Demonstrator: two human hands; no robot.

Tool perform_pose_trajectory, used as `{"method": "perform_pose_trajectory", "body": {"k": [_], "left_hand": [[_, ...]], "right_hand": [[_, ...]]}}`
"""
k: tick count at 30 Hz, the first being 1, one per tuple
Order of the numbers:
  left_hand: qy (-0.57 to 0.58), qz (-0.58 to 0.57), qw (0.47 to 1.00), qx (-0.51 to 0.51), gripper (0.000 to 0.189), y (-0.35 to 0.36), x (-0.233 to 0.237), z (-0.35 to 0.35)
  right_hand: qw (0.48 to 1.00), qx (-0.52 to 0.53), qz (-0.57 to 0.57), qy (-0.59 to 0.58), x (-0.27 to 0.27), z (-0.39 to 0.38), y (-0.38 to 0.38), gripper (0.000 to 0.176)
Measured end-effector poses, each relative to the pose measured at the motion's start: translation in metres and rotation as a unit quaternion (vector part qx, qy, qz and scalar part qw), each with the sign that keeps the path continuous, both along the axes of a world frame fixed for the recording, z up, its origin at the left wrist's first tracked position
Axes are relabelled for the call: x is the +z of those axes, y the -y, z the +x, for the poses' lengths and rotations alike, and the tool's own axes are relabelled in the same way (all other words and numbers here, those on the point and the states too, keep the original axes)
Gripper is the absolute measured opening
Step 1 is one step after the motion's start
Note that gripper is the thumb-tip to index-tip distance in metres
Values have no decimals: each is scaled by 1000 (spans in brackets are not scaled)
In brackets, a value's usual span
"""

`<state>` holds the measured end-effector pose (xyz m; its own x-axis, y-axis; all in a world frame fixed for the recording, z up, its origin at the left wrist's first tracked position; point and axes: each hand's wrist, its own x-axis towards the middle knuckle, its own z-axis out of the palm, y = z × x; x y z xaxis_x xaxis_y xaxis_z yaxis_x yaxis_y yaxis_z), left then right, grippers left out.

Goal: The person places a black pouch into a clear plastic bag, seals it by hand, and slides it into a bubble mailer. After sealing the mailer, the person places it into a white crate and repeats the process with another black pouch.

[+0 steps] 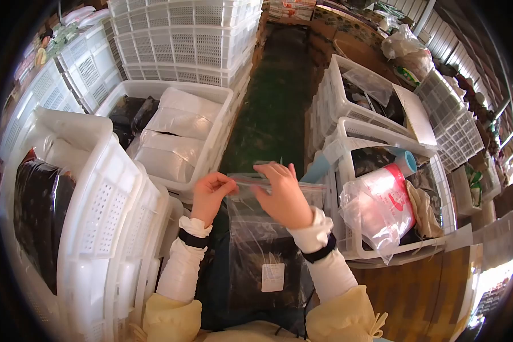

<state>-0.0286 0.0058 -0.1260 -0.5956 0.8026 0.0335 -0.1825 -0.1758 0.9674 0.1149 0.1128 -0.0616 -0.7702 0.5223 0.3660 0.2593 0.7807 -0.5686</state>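
Note:
A clear zip bag (242,268) hangs upright in front of my body, with dark contents in its lower part and a white label (272,277) on its front. My left hand (210,192) pinches the upper left corner of the bag between thumb and fingertips. Across the bag's top edge, my right hand (285,196) is closed with bent fingers around the zip strip, right of the left hand. Part of the strip is hidden behind the right hand. Its right end shows beyond the wrist.
White crates (179,43) are stacked at the back left. A nearer crate (216,145) holds white padded packages (179,111). On the right, another crate (356,239) holds clear plastic wrapping with red print (382,196) and a blue roll (405,163). Dark green floor (276,97) runs between the stacks.

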Motion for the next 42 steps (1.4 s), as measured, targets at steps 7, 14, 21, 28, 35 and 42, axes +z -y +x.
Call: {"method": "perform_pose_trajectory", "body": {"k": [7,14,21,28,35,42], "left_hand": [[-17,-4,1000,-10,6,6,4,0],[-49,-15,998,-25,8,2,-1,1],[-46,-22,999,-7,10,1,4,6],[-31,-30,999,-30,10,-6,7,9],[-50,-39,998,-27,10,-9,2,6],[-62,-38,997,-20,11,-9,3,9]], "right_hand": [[971,115,-179,111,-2,-35,-26,18],[982,92,-125,105,-4,-30,-18,11],[987,73,-73,122,-3,-25,-19,10],[993,69,-51,84,-7,-17,-21,13],[992,55,-40,103,-6,-6,-28,11],[995,33,-17,91,-10,7,-33,7]]}}
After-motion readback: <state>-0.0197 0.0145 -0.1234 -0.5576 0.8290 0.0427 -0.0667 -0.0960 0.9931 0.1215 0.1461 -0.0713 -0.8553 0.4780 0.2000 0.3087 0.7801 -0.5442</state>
